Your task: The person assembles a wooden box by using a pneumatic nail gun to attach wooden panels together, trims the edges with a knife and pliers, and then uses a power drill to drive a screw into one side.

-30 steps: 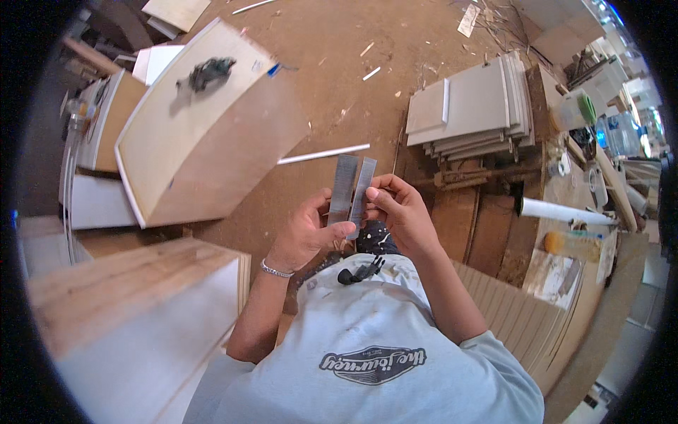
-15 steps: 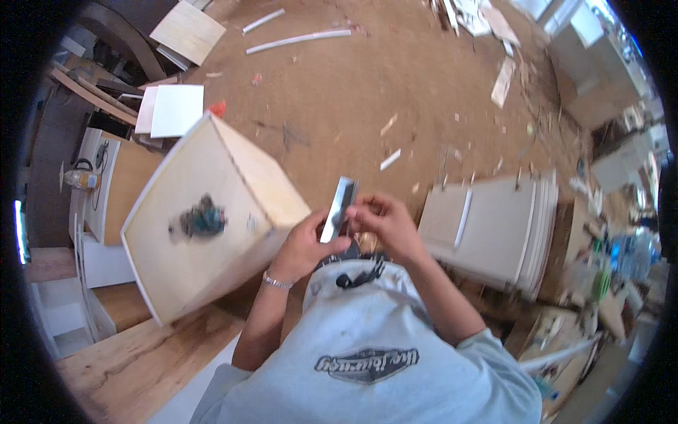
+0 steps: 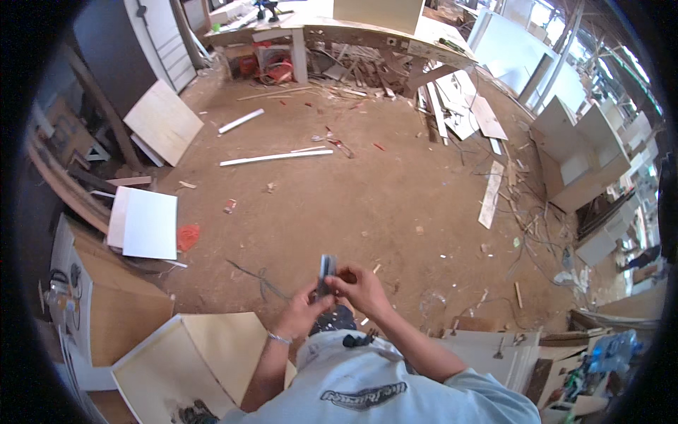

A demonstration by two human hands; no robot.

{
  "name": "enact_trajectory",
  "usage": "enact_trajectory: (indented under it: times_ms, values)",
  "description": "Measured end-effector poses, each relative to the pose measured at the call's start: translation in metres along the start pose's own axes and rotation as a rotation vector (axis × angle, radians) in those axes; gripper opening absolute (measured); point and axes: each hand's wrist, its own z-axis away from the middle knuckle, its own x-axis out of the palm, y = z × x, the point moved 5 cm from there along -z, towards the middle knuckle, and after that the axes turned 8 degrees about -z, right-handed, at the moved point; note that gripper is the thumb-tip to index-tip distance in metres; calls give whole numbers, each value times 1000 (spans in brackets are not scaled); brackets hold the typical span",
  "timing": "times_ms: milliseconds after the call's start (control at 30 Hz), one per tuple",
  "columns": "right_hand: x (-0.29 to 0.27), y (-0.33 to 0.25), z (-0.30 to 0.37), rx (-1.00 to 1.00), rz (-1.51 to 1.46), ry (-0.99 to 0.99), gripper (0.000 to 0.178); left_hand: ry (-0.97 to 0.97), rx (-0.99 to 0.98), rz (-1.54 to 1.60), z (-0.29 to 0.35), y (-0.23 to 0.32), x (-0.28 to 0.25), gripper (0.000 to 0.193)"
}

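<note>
A short, shiny silver metal strip (image 3: 325,271), seemingly with a lengthwise groove, stands nearly upright between my hands in front of my waist. My left hand (image 3: 300,312) grips its lower end, thumb pressed along it. From the other side, my right hand (image 3: 361,288) pinches the strip with thumb and bent fingers. Its exact kind is too small to make out. Left of my forearm lies a pale wooden box (image 3: 222,346), and a dark tool-like thing (image 3: 194,411) rests on it, partly cut off by the lower edge.
White strips (image 3: 275,157) and scraps lie on the brown floor (image 3: 381,198). A workbench (image 3: 318,27) spans the far side. Boards lean at left, including a plywood panel (image 3: 164,121). An open cabinet (image 3: 583,152) stands right; stacked panels (image 3: 487,357) lie near my right elbow.
My view has tilted up, bringing the workbench into sight and shifting the box and panels lower. Both hands still hold the metal strip, which appears narrower from this angle.
</note>
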Motion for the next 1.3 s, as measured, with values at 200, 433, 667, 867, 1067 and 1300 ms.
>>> enact_trajectory:
  times_ms: [200,433,667,867,1067,1300]
  values:
    - [-83,-132,-183,58,-142,63,30,-261,9,155,-227,124,-61,45]
    - [-169,-184,-445,57,-279,90,31,-266,-114,47,-514,159,-145,39]
    - [-184,-284,-744,115,78,-181,35,49,-214,167,-730,227,-289,31]
    - [-122,-410,-995,-169,148,-478,30,277,-104,459,-857,323,-448,29]
    - [-50,-499,-1227,-40,258,-432,38,499,11,644,-1014,349,-638,18]
    - [-50,-569,-1450,145,165,-264,38,573,-38,404,-1213,495,-854,26]
